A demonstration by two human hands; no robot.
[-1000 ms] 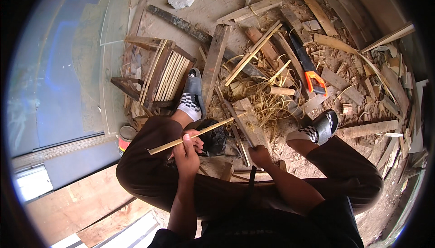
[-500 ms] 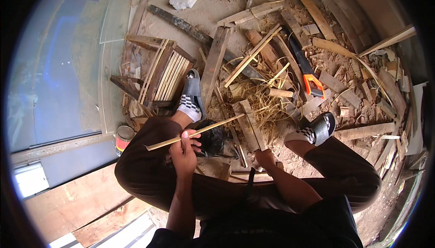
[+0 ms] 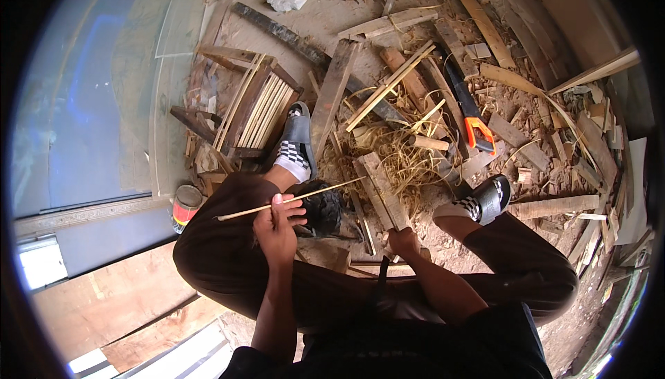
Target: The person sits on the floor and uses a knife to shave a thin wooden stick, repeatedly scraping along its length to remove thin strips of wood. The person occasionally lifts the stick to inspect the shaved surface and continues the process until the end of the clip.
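My left hand (image 3: 276,230) pinches a long, thin bamboo strip (image 3: 291,199) between thumb and fingers, the other fingers loosely spread. The strip slants up to the right, and its far end meets a wooden block (image 3: 374,171) lying in front of me. At the near end of that block my right hand (image 3: 404,242) is closed. A dark straight line runs along the block from this hand, but I cannot tell whether it is a blade or a gap. What the right fingers grip is mostly hidden.
Curly shavings (image 3: 388,143) lie beyond the block. A handsaw (image 3: 478,129) with an orange and black handle rests to the right among scrap boards. A slatted wooden frame (image 3: 267,105) stands left of my foot. A red and yellow can (image 3: 187,204) sits by my left knee.
The bamboo strip has rolled in my left hand and now shows a narrower side. That hand has shifted slightly left and up. My right hand stays at the block.
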